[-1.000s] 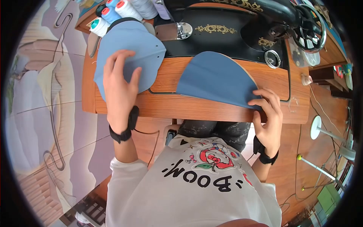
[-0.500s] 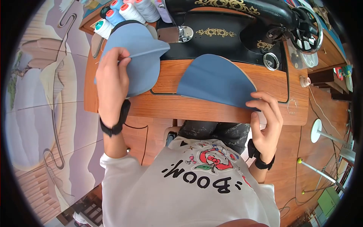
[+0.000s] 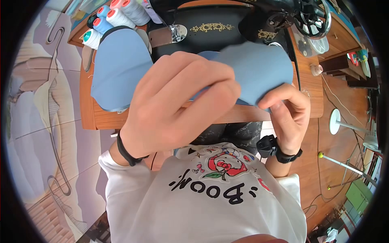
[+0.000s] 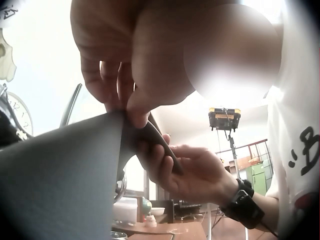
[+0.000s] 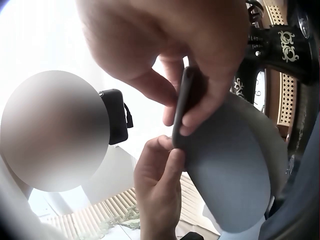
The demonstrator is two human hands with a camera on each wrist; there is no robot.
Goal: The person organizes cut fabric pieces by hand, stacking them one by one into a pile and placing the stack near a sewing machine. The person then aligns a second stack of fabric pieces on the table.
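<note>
Clearly, both hands are raised and work together on one light blue piece (image 3: 261,67), which is held above the tabletop (image 3: 107,120), in front of the sewing machine (image 3: 271,18). The left hand (image 3: 178,101) is lifted high, with its back turned up to the head camera and its fingers bent toward the right side. Its grip is narrow: in the left wrist view, the thumb and fingertips point down and pinch the piece at its edge. The right hand (image 3: 288,117) is lower, with its wrist below and its fingers bent inward; its grip is also narrow, with thumb and fingers closed on the lower edge of the same piece. In the right wrist view, the two hands are near each other along this edge. A second light blue piece (image 3: 117,67) lies on the left part of the tabletop, just beside the thread spools (image 3: 119,18). Under the held piece, a darker blue piece (image 3: 208,54) is partly hidden.
</note>
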